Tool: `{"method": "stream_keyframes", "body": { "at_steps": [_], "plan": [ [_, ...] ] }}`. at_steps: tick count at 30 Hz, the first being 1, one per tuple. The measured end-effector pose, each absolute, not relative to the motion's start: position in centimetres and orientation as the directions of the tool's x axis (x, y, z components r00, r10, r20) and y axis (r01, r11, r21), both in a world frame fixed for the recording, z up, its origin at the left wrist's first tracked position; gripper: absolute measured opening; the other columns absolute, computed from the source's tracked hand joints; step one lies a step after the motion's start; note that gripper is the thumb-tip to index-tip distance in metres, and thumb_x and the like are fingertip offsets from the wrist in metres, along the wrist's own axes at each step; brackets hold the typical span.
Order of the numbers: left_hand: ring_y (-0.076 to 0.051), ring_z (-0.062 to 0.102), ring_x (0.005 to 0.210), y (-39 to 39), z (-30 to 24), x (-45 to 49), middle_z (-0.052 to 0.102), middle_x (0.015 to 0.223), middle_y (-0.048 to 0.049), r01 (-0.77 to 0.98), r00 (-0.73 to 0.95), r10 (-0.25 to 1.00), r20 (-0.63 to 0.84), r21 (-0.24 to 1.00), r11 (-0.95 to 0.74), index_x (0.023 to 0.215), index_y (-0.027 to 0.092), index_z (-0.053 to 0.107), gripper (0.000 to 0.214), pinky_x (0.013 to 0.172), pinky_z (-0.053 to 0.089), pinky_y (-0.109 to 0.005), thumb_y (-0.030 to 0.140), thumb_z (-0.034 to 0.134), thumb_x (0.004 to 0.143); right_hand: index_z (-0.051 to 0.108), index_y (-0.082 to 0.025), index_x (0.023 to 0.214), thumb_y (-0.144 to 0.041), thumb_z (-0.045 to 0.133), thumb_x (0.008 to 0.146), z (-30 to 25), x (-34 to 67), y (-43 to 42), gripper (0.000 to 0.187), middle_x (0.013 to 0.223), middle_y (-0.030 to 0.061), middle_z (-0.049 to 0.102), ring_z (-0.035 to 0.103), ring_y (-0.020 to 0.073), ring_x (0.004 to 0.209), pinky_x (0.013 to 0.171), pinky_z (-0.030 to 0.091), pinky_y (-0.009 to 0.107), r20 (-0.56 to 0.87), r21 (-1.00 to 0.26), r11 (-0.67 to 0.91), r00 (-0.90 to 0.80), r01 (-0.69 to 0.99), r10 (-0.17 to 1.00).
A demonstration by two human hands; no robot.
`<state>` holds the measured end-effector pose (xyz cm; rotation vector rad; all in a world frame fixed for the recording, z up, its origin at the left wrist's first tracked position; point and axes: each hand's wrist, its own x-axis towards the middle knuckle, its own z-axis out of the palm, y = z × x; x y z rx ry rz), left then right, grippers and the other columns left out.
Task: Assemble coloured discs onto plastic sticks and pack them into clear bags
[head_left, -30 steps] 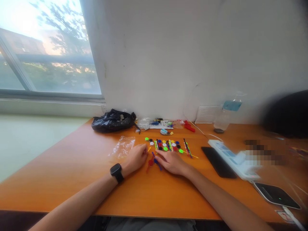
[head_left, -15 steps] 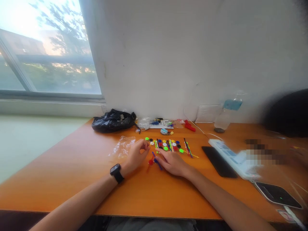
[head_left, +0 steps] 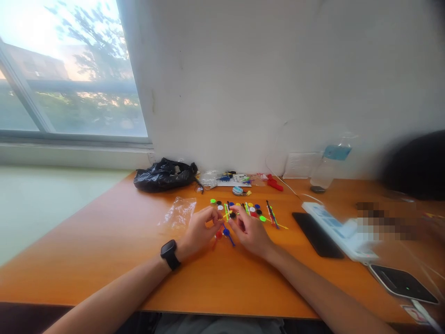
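My left hand [head_left: 201, 228], with a black watch [head_left: 169, 254] on its wrist, is closed in a pinch. A small yellow plastic stick [head_left: 226, 215] shows at its fingertips. Opposite it, my right hand [head_left: 253, 234] has thumb and index finger apart, with nothing visible between them. Below the fingertips lie a blue stick with a round disc [head_left: 226, 232] on it and a red disc piece [head_left: 219, 235], partly behind my left fingers. Behind my hands lie several coloured discs, among them a green disc [head_left: 213, 201], and arrow-tipped sticks [head_left: 272, 214], some hidden by my right hand.
A clear plastic bag [head_left: 180, 211] lies left of my hands, and a black bag [head_left: 165, 175] behind it. A round tin-like item [head_left: 238, 190] and a red object [head_left: 275, 183] lie farther back. Rightward are a black phone [head_left: 317, 234], a white power strip [head_left: 335, 229], a bottle [head_left: 325, 167] and another person.
My right hand has lifted off the blue piece, and its thumb and index finger have spread. My left hand has moved slightly right and nearer, bringing the yellow stick between the hands.
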<state>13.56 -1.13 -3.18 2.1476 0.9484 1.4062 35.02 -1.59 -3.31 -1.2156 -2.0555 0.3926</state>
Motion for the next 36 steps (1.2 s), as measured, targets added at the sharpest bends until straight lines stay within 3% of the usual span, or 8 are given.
{"method": "stream_keyframes", "body": {
  "at_steps": [3,6,14,20,23,26,32,36],
  "plan": [
    [-0.012,0.055,0.069,-1.2,-3.2,13.6,0.068,0.082,-0.0009,0.309,0.310,0.739,0.599,0.671,-0.674,0.079,0.019,0.059,0.015,0.066,0.043,-0.024,0.011,0.064,0.090,0.060,-0.023,0.111,-0.039,0.052,0.104,-3.3,35.0,-1.6,0.019,0.067,-0.0047,0.058,0.054,0.0165,0.059,0.060,0.033,0.028,0.422,-0.554,0.529,-0.330,0.643,0.844],
    [-0.013,0.055,0.068,-1.0,-3.3,13.6,0.069,0.079,-0.0009,0.295,0.315,0.742,0.592,0.682,-0.669,0.077,0.019,0.058,0.016,0.065,0.043,-0.024,0.012,0.064,0.090,0.056,-0.023,0.095,-0.034,0.049,0.106,-3.2,35.0,-1.6,0.016,0.071,-0.0030,0.060,0.054,0.0163,0.062,0.062,0.033,0.028,0.416,-0.557,0.553,-0.368,0.619,0.831],
    [-0.015,0.052,0.070,-0.8,-3.4,13.6,0.060,0.077,-0.0005,0.271,0.205,0.787,0.582,0.738,-0.617,0.081,0.020,0.057,0.019,0.068,0.043,-0.027,0.029,0.063,0.096,0.049,-0.024,0.090,-0.033,0.043,0.108,-2.9,34.9,-2.0,0.021,0.069,-0.0041,0.051,0.047,0.0156,0.059,0.061,0.032,0.028,0.440,-0.573,0.583,-0.383,0.576,0.812],
    [-0.018,0.051,0.071,-0.1,-3.3,12.4,0.051,0.075,-0.0008,0.220,0.056,0.851,0.522,0.825,-0.520,0.103,0.021,0.066,0.037,0.068,0.043,-0.030,0.035,0.033,0.109,0.054,-0.023,0.096,-0.033,0.043,0.109,-2.7,35.1,-2.1,0.020,0.077,-0.0009,0.059,0.053,0.0163,0.065,0.064,0.038,0.029,0.536,-0.565,0.590,-0.287,0.577,0.794],
    [-0.019,0.056,0.079,0.6,-3.8,12.2,0.059,0.089,-0.0041,0.264,0.057,0.860,0.506,0.823,-0.502,0.123,0.022,0.069,0.036,0.072,0.046,-0.031,0.030,0.040,0.105,0.058,-0.023,0.101,-0.036,0.043,0.110,-2.7,35.1,-1.9,0.021,0.086,0.0024,0.066,0.058,0.0176,0.070,0.067,0.042,0.030,0.583,-0.583,0.598,-0.229,0.550,0.779],
    [-0.020,0.061,0.089,1.2,-4.5,12.5,0.066,0.105,-0.0070,0.290,0.064,0.842,0.536,0.797,-0.530,0.131,0.023,0.067,0.035,0.076,0.049,-0.030,0.026,0.050,0.100,0.061,-0.023,0.104,-0.035,0.046,0.109,-2.7,35.1,-1.7,0.020,0.094,0.0046,0.071,0.063,0.0189,0.076,0.070,0.045,0.031,0.611,-0.600,0.612,-0.200,0.515,0.766],
    [-0.019,0.066,0.087,1.7,-5.5,13.0,0.073,0.100,-0.0063,0.302,0.107,0.821,0.560,0.769,-0.564,0.101,0.020,0.073,0.014,0.074,0.051,-0.030,0.026,0.063,0.094,0.063,-0.023,0.103,-0.039,0.049,0.108,-2.6,35.0,-1.6,0.022,0.093,0.0058,0.070,0.064,0.0206,0.080,0.072,0.049,0.032,0.600,-0.670,0.590,-0.140,0.450,0.788],
    [-0.019,0.066,0.076,1.7,-5.6,12.9,0.074,0.093,-0.0067,0.267,0.117,0.847,0.518,0.805,-0.529,0.106,0.020,0.078,0.021,0.069,0.052,-0.031,0.033,0.072,0.090,0.063,-0.022,0.100,-0.049,0.057,0.102,-2.6,35.1,-0.8,0.027,0.090,0.0057,0.067,0.063,0.0209,0.078,0.067,0.050,0.032,0.480,-0.833,0.464,-0.022,0.300,0.877]
  ]
}}
